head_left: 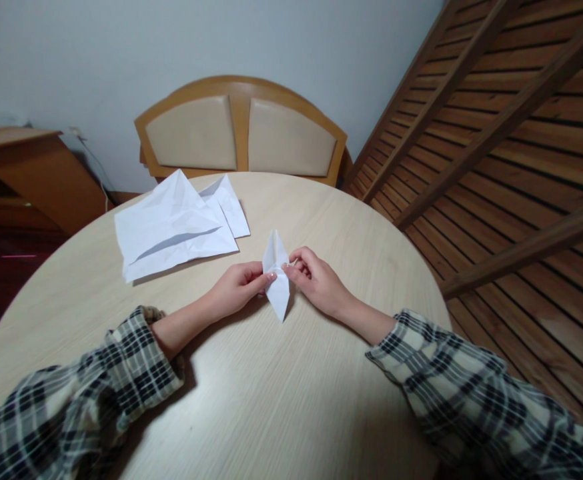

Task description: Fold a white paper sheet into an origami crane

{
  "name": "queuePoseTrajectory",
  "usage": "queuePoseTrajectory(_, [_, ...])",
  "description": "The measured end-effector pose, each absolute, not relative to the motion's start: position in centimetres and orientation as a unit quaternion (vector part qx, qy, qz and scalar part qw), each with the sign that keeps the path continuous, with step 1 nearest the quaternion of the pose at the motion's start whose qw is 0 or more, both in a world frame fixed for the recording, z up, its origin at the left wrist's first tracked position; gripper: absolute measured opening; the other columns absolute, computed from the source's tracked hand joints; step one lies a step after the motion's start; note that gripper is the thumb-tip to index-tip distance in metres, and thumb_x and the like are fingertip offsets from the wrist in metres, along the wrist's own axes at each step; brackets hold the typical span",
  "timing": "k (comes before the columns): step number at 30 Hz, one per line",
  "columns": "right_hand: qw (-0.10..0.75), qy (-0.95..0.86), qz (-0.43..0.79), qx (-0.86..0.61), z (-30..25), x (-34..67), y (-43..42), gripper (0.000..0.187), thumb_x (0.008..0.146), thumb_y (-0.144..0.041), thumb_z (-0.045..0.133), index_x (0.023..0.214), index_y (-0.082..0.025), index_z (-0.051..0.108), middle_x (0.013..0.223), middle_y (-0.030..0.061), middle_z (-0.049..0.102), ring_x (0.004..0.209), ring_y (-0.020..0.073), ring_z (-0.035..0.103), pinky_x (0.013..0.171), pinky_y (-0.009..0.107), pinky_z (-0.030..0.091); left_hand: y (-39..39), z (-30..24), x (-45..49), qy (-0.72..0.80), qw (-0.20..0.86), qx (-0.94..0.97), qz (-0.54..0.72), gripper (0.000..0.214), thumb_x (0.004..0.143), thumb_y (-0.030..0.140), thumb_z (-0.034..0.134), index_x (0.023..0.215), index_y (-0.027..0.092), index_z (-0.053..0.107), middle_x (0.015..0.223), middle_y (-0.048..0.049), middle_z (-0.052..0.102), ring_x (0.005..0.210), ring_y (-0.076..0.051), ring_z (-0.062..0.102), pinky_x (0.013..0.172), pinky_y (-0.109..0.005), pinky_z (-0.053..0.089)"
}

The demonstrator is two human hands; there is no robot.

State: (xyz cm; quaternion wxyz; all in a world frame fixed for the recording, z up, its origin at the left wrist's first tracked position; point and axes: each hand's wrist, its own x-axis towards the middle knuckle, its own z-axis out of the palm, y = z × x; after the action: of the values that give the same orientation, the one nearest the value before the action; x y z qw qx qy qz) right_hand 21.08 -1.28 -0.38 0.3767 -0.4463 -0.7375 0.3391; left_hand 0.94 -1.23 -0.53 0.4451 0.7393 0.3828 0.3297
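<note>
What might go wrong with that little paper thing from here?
The left hand and right hand both grip the folded paper near its middle, so an uneven tug might tear or wrinkle it. Its narrow, pointed ends look easy to bend. The creased white papers lie loose on the table, so a stray arm might shift them.

left grip (pixel 241 283), right grip (pixel 317 283) pinching; forearms (pixel 186 327) converging

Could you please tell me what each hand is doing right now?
Left hand: closed, pinching the folded white paper by its left edge.
Right hand: fingers curled, thumb at the paper's right edge.
</note>
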Motion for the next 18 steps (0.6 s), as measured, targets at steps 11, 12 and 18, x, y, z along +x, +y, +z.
queuePoseTrajectory(11, [0.328, -0.779, 0.343, -0.41, -0.26, 20.92, -1.4, 0.032, 0.095, -0.046, 0.051, 0.086, -0.016, 0.061, 0.076, 0.0019, 0.059, 0.066, 0.0136, 0.049, 0.06, 0.027, 0.037, -1.27, -0.7, 0.78, 0.359, 0.415, 0.77, 0.326, 0.037, 0.095, 0.044, 0.049, 0.074, 0.015, 0.058, 0.065, 0.0027, 0.05, 0.061, -0.012, 0.045, 0.057, -0.022, 0.036])
queuePoseTrajectory(12, [0.329, -0.778, 0.346, -0.407, -0.28, 20.91, -1.41, 0.032, 0.095, -0.045, 0.051, 0.087, -0.016, 0.061, 0.077, 0.0024, 0.06, 0.067, 0.0138, 0.05, 0.061, 0.027, 0.038, -1.28, -0.69, 0.76, 0.36, 0.413, 0.771, 0.325, 0.037, 0.095, 0.044, 0.048, 0.074, 0.015, 0.057, 0.065, 0.0026, 0.05, 0.062, -0.012, 0.045, 0.057, -0.022, 0.036])
queuePoseTrajectory(18, [0.334, -0.78, 0.351, -0.395, -0.22, 20.87, -1.5, 0.03, 0.096, -0.043, 0.052, 0.093, -0.016, 0.063, 0.083, 0.004, 0.064, 0.071, 0.015, 0.054, 0.064, 0.027, 0.041, -1.31, -0.59, 0.72, 0.361, 0.414, 0.771, 0.323, 0.038, 0.095, 0.046, 0.048, 0.075, 0.015, 0.057, 0.065, 0.0023, 0.051, 0.061, -0.012, 0.046, 0.057, -0.023, 0.037])
